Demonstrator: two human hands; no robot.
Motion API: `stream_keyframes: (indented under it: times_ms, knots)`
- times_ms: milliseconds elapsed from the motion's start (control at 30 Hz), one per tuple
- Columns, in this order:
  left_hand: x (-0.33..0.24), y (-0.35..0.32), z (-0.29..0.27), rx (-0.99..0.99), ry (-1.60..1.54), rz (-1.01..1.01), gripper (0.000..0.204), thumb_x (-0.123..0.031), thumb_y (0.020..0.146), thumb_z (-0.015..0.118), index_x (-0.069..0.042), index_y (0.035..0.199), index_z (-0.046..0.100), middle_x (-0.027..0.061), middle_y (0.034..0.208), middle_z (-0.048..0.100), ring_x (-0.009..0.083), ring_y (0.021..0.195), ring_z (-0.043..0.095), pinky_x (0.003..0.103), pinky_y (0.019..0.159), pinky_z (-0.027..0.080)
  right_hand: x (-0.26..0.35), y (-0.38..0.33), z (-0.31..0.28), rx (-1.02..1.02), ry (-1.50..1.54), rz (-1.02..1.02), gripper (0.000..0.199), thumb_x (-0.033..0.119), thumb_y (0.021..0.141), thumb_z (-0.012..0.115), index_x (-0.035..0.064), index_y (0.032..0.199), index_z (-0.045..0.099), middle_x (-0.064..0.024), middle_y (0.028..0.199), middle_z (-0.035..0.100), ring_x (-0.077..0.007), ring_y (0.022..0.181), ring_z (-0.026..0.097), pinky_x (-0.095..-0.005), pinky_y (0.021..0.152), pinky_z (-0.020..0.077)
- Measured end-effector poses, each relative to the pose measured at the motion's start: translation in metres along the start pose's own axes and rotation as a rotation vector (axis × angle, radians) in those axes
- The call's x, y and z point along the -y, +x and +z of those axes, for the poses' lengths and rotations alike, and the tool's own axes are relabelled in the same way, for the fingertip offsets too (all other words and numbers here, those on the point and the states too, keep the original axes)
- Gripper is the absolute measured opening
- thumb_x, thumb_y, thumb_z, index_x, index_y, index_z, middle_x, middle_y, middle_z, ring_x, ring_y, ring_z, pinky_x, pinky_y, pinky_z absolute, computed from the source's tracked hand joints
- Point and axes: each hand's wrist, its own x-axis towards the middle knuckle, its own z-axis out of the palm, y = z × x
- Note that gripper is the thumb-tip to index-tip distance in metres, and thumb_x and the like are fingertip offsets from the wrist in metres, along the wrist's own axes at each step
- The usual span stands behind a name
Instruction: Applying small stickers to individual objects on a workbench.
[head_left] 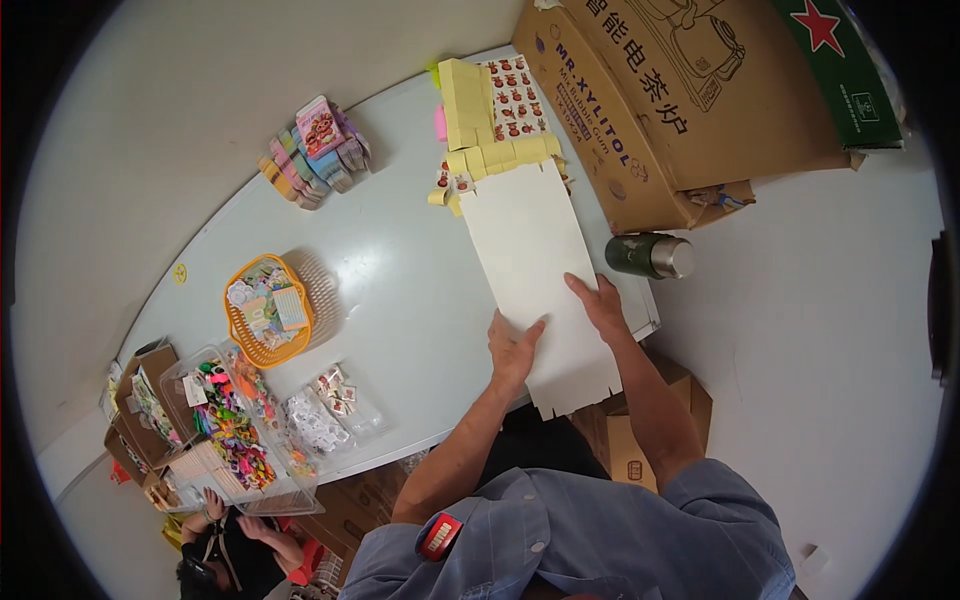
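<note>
A long cream card sheet (pixel 530 260) lies flat on the pale table (pixel 400 260), its notched near end hanging over the table's front edge. My left hand (pixel 513 350) presses flat on the sheet's left side, fingers spread. My right hand (pixel 597 303) rests flat on the sheet's right side, a little farther up. Neither hand holds anything. At the sheet's far end stand pale yellow folded pieces (pixel 490 125) in rows, next to sticker sheets with small red figures (pixel 515 97).
A large brown cardboard box (pixel 660 100) stands at the table's right. A green flask (pixel 650 256) lies beside the sheet. An orange basket (pixel 265 310), a row of coloured packets (pixel 315 150) and clear trays of small items (pixel 235 430) sit left. Another person's hands (pixel 225 515) work at bottom left.
</note>
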Motion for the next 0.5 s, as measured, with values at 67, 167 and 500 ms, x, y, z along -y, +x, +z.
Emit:
stream_keyframes:
  times_ms: [67,167,500]
  knots:
    - [0.002,-0.004,0.001,0.045,-0.097,-0.008,0.059,-0.016,0.092,0.069,0.004,0.142,0.043,0.0214,0.132,0.057,0.0297,0.118,0.061,0.042,0.099,0.053,0.0,-0.009,-0.002,-0.016,-0.018,0.0,0.069,0.049,0.086,0.078,-0.0084,0.122,0.062,-0.0216,0.119,0.07,-0.0278,0.11,0.067,-0.0368,0.094,0.0517]
    - [0.004,-0.013,0.007,0.072,-0.139,-0.029,0.061,-0.016,0.092,0.069,0.004,0.143,0.041,0.0216,0.133,0.055,0.0308,0.117,0.061,0.043,0.099,0.053,-0.01,-0.022,-0.006,-0.052,-0.051,-0.022,0.067,0.049,0.088,0.076,-0.0081,0.121,0.063,-0.0218,0.113,0.072,-0.0291,0.105,0.07,-0.0375,0.091,0.0528]
    - [0.022,-0.025,0.011,0.175,-0.199,-0.089,0.062,-0.02,0.094,0.069,0.002,0.145,0.041,0.0201,0.136,0.054,0.0293,0.122,0.057,0.043,0.1,0.05,-0.003,-0.065,-0.031,-0.051,-0.081,-0.042,0.058,0.037,0.088,0.078,-0.0052,0.122,0.061,-0.021,0.104,0.074,-0.0307,0.097,0.073,-0.0393,0.086,0.0549]
